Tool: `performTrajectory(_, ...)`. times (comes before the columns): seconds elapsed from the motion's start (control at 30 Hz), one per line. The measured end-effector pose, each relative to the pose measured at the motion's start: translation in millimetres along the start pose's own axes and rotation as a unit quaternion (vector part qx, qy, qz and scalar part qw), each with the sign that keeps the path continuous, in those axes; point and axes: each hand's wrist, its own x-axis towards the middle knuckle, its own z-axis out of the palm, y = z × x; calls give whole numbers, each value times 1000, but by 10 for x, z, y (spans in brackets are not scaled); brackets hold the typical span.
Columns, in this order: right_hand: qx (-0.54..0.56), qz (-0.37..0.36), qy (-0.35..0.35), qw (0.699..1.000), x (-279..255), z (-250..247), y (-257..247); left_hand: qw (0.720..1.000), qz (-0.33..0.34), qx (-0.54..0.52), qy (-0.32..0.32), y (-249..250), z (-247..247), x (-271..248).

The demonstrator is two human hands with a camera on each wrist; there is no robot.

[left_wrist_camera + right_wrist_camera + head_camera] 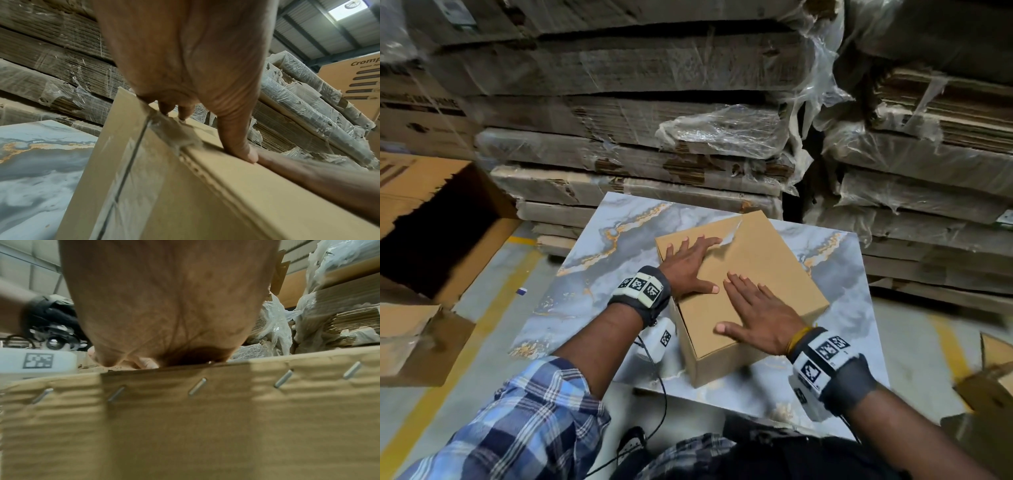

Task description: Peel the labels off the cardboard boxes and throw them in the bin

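A plain brown cardboard box (767, 270) lies flat on a marble-patterned table (602, 274). My left hand (697, 263) rests flat on the far left of its top, fingers spread. My right hand (743, 305) lies flat on the near part of the top, fingers straight. Clear tape (732, 233) runs over the far edge. In the left wrist view, the left hand's fingers (240, 146) press on the box (226, 194), and clear tape (131, 162) runs down a side seam. The right wrist view shows the right palm (164, 305) above a stapled box side (185, 426). No label shows in any view.
A large open carton (431, 222) stands on the floor at the left. Plastic-wrapped stacks of flattened cardboard (637, 137) wall off the back and right. Another open box (989, 383) sits at the right edge. Yellow floor lines (493, 301) run beside the table.
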Motion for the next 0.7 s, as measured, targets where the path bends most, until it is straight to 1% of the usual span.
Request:
performTrajectory(0.17,-2,37,7,999,324,-173,-43,1000,0,3,-2,25,-33,-5)
performTrajectory(0.27,3,15,2,1000,141,-48,-86,1000,1,5,1,31,-11,-10)
performTrajectory(0.37,-8,-6,5,1000,-23,42,-13,1000,0,6,5,19,-8,-4)
performTrajectory(0.43,-3,-1,0,1000,56,-21,36,1000,2,7,3,-4,-2,12)
performTrajectory(0.57,0,43,7,999,341,-194,6,1000,4,4,-1,-31,5,38)
performTrajectory(0.63,7,41,12,999,325,-182,-48,1000,3,0,2,-35,8,30)
performTrajectory(0.7,17,21,3,1000,174,-79,-73,1000,4,0,4,-28,23,18)
